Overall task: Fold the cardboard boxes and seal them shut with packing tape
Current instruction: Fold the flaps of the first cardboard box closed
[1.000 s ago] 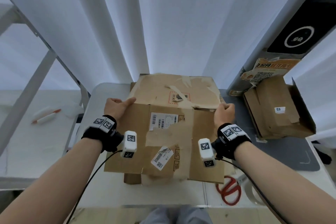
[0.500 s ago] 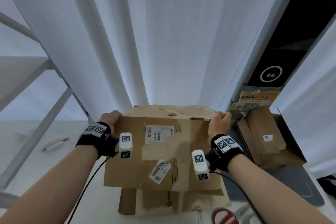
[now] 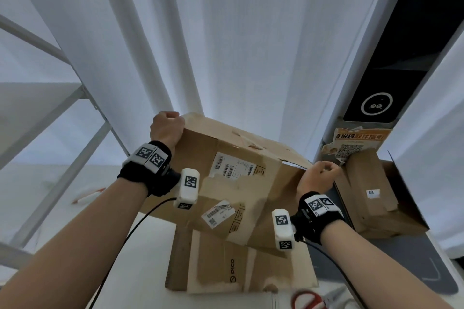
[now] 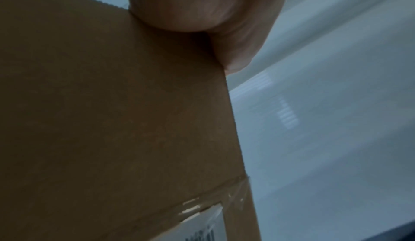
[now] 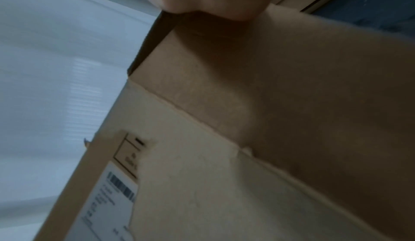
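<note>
The left hand (image 3: 167,130) and right hand (image 3: 317,178) grip the barcode-labelled cardboard box (image 3: 226,178); below them lies cardboard printed "PICO" (image 3: 232,269).

Head cam: looks fwd/down from my head. Wrist cams: close-up, along my hands; all share cardboard box (image 3: 233,178).
</note>
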